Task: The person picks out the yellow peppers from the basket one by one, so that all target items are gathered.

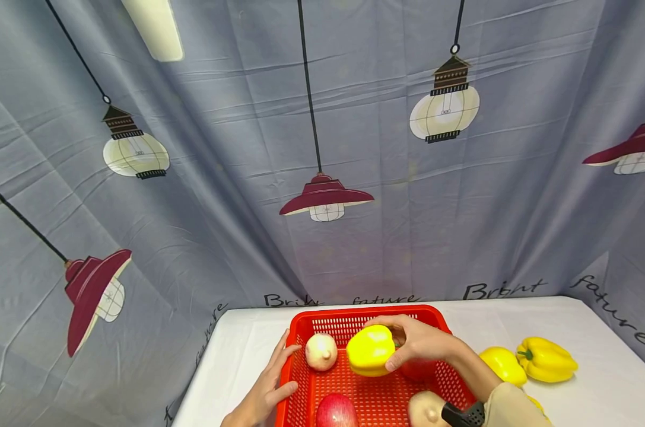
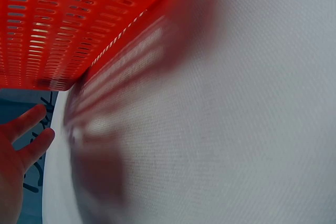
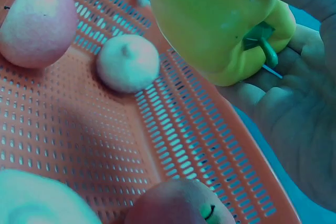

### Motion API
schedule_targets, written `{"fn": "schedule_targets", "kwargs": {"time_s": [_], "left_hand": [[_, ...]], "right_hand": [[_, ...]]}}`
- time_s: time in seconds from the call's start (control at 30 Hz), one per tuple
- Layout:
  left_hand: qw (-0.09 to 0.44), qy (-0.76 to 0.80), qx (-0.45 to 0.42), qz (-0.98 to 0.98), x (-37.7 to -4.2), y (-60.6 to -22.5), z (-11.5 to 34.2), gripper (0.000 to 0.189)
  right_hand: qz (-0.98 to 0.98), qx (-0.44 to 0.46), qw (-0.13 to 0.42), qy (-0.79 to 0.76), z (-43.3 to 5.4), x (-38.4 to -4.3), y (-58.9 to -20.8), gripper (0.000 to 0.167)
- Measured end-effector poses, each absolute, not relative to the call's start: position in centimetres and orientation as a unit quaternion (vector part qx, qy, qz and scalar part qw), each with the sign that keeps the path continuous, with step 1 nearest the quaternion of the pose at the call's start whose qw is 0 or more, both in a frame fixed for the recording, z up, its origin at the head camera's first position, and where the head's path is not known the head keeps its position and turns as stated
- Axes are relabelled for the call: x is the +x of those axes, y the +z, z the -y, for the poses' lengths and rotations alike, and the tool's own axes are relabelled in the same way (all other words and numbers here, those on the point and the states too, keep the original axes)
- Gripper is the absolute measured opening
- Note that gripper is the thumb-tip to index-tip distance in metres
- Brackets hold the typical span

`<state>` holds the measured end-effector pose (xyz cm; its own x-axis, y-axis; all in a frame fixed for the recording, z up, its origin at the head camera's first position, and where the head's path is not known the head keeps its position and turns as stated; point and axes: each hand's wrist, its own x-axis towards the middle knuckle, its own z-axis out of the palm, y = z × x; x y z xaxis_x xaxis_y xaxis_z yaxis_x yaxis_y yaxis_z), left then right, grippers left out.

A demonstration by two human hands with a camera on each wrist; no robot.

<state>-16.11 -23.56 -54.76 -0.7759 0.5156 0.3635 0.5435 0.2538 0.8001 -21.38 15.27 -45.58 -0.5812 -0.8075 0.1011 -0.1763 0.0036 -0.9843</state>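
Note:
My right hand (image 1: pixel 415 343) grips a yellow bell pepper (image 1: pixel 371 351) above the red plastic basket (image 1: pixel 372 385). In the right wrist view the green stem of the pepper (image 3: pixel 220 30) points toward the palm. My left hand (image 1: pixel 263 388) rests at the basket's left rim, its fingers fairly straight; the left wrist view shows two fingers by the basket wall (image 2: pixel 58 30). Inside the basket lie a pale onion (image 1: pixel 321 351) at the back left, a red apple (image 1: pixel 336 410) at the front left, another pale onion (image 1: pixel 426 408) at the front right, and a second apple (image 1: pixel 419 369) partly hidden under my right hand.
Several yellow bell peppers (image 1: pixel 547 359) lie on the white tablecloth (image 1: pixel 584 403) right of the basket, one partly behind my right forearm. A grey curtain (image 1: pixel 407 237) with printed lamps hangs behind the table. A black strap device (image 1: pixel 463 414) sits on my right wrist.

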Motion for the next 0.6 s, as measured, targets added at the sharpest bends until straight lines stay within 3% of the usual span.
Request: {"fn": "schedule_targets", "kwargs": {"time_s": [0.6], "left_hand": [[0.001,-0.518,-0.326,0.791,-16.0,-54.8,23.5,0.058]], "right_hand": [[-0.608,-0.361,0.259,-0.658,-19.9,-18.1,-44.6,0.07]]}}
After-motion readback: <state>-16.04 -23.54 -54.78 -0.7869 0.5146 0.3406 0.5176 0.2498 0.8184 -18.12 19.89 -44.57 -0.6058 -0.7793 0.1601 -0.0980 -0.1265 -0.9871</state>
